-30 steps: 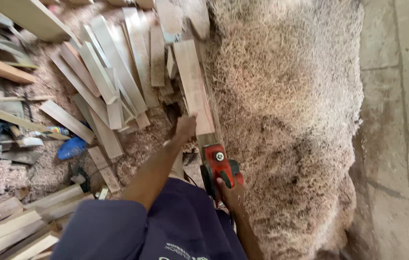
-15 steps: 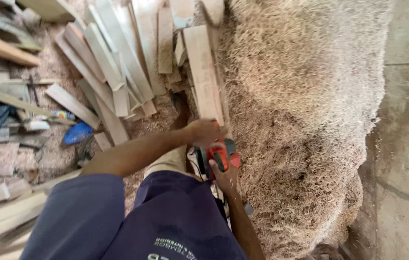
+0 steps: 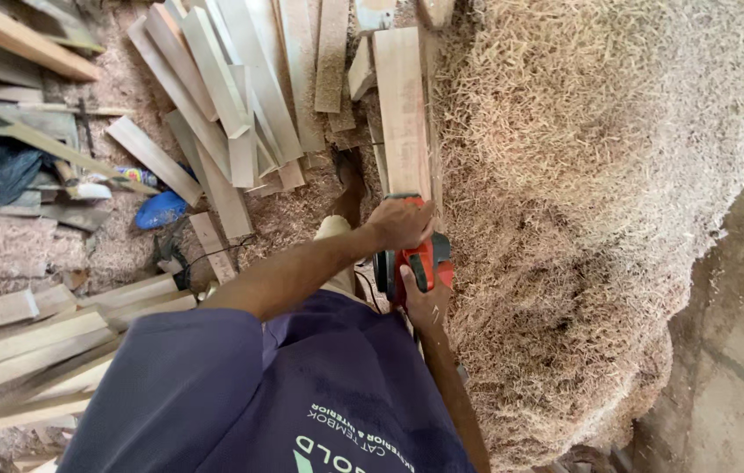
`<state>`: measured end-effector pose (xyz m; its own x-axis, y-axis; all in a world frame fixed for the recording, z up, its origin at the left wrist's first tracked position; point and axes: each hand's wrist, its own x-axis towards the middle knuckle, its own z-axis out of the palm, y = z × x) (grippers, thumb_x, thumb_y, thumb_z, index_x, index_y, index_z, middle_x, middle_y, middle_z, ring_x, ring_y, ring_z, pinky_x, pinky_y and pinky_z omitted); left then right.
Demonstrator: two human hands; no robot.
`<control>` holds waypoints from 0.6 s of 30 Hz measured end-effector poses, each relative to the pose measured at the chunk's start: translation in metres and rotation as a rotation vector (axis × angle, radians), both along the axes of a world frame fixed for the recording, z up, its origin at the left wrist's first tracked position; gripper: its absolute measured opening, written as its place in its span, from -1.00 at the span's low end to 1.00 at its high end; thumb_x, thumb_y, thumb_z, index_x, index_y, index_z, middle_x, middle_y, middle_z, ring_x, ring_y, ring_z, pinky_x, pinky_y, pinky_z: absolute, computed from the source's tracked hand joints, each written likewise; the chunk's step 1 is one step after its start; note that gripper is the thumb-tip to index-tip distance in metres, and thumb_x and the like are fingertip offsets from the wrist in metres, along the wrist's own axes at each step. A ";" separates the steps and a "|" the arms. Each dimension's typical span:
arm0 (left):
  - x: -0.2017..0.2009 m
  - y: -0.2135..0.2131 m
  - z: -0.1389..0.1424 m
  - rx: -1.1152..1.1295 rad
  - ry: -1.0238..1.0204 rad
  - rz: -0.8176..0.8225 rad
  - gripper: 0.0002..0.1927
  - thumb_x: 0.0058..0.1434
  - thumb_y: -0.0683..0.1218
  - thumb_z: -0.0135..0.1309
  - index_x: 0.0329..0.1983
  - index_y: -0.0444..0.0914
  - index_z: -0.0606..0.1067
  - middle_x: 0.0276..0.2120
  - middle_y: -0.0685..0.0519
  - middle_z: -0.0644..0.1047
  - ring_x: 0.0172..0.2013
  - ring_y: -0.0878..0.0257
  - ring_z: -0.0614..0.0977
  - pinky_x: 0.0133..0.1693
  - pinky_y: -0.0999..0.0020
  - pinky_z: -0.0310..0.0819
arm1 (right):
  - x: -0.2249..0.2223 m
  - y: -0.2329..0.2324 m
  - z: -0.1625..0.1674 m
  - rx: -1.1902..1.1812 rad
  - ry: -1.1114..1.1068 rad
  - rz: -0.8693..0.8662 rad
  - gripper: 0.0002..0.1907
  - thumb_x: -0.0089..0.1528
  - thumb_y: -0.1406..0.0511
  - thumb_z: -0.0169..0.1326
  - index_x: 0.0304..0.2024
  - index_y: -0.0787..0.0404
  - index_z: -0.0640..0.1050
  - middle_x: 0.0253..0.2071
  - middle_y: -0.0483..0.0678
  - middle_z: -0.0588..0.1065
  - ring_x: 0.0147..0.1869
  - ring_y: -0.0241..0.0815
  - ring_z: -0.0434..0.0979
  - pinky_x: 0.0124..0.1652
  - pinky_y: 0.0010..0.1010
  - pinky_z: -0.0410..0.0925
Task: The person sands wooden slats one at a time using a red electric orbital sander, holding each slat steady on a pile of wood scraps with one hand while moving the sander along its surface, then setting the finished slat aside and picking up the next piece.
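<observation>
Since a second earlier the left hand (image 3: 400,223) had come off the plank and settled, closed, on the front of the red electric planer (image 3: 418,263). A huge, fluffy heap of pale shavings (image 3: 582,201) rose on the right. The long flat plank (image 3: 403,109) seemed mostly still ahead of the tool, so unplaned. The right hand (image 3: 425,298) was wrapped round the rear handle.

Red-and-black planer (image 3: 416,263) – pale board (image 3: 401,109), tan shavings (image 3: 582,201)
</observation>
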<state>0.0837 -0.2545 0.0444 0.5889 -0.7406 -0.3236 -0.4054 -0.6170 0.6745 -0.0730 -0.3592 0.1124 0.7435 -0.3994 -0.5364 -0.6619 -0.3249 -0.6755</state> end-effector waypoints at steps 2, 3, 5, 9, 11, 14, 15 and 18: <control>0.012 0.007 0.006 -0.012 -0.131 0.032 -0.66 0.47 0.11 -0.14 -0.11 -0.26 0.39 -0.62 0.02 0.52 -0.64 0.07 0.56 -0.56 0.05 0.46 | 0.013 0.005 0.001 0.011 0.021 -0.001 -0.54 0.21 0.00 0.27 -0.23 0.28 0.62 -0.50 -0.03 0.54 -0.43 -0.22 0.52 -0.36 -0.28 0.40; 0.021 0.010 0.009 -0.022 -0.199 0.042 -0.66 0.46 0.12 -0.13 -0.07 -0.25 0.39 -0.61 0.01 0.52 -0.62 0.06 0.56 -0.54 0.04 0.46 | 0.022 0.007 0.002 0.012 0.030 -0.007 -0.55 0.21 -0.01 0.26 -0.23 0.27 0.62 -0.50 -0.03 0.54 -0.44 -0.22 0.51 -0.37 -0.28 0.39; 0.043 0.013 0.012 0.044 -0.073 0.040 -0.56 0.44 0.19 -0.12 -0.03 -0.30 0.38 -0.59 -0.02 0.54 -0.62 0.07 0.57 -0.57 0.07 0.46 | 0.042 0.010 0.002 0.088 0.106 -0.077 -0.52 0.20 0.00 0.28 -0.24 0.32 0.62 -0.50 0.03 0.51 -0.46 -0.14 0.48 -0.39 -0.22 0.37; 0.099 0.018 0.009 0.067 -0.244 0.139 -0.47 0.42 0.21 -0.12 0.13 -0.33 0.37 -0.52 -0.10 0.58 -0.59 0.06 0.61 -0.62 0.09 0.49 | 0.085 0.010 0.002 -0.006 -0.057 0.078 -0.51 0.21 -0.03 0.24 -0.13 0.25 0.63 -0.39 -0.03 0.60 -0.35 -0.16 0.58 -0.28 -0.26 0.41; 0.133 0.020 0.003 0.154 -0.313 0.162 -0.40 0.39 0.15 -0.13 0.30 -0.38 0.29 -0.48 -0.07 0.60 -0.56 0.07 0.61 -0.58 0.05 0.52 | 0.107 0.012 0.002 -0.033 -0.059 0.104 -0.52 0.21 -0.02 0.26 -0.11 0.24 0.64 -0.38 0.00 0.59 -0.33 -0.11 0.58 -0.26 -0.23 0.41; 0.191 0.025 -0.004 0.229 -0.563 0.237 -0.64 0.40 -0.02 -0.05 0.17 -0.30 0.38 -0.21 -0.09 0.59 -0.34 0.10 0.63 -0.43 0.12 0.57 | 0.146 0.013 -0.001 0.030 -0.208 0.155 -0.51 0.25 -0.05 0.21 -0.05 0.19 0.63 -0.29 -0.03 0.62 -0.23 -0.12 0.64 -0.18 -0.25 0.44; 0.210 0.026 -0.005 0.221 -0.515 0.312 -0.58 0.34 -0.04 -0.01 0.18 -0.37 0.38 -0.22 -0.15 0.57 -0.36 0.11 0.62 -0.46 0.17 0.58 | 0.163 0.013 -0.005 0.060 -0.241 0.163 -0.48 0.26 -0.07 0.20 -0.02 0.20 0.62 -0.25 -0.02 0.63 -0.20 -0.10 0.64 -0.15 -0.23 0.44; 0.252 0.035 0.002 0.334 -0.314 0.421 -0.45 0.46 0.03 0.02 0.41 -0.28 0.24 0.21 -0.23 0.40 0.11 -0.03 0.49 0.03 -0.03 0.49 | 0.207 0.012 -0.022 0.071 -0.159 0.158 -0.43 0.21 -0.11 0.20 0.00 0.19 0.62 -0.25 -0.01 0.64 -0.20 -0.08 0.64 -0.15 -0.22 0.44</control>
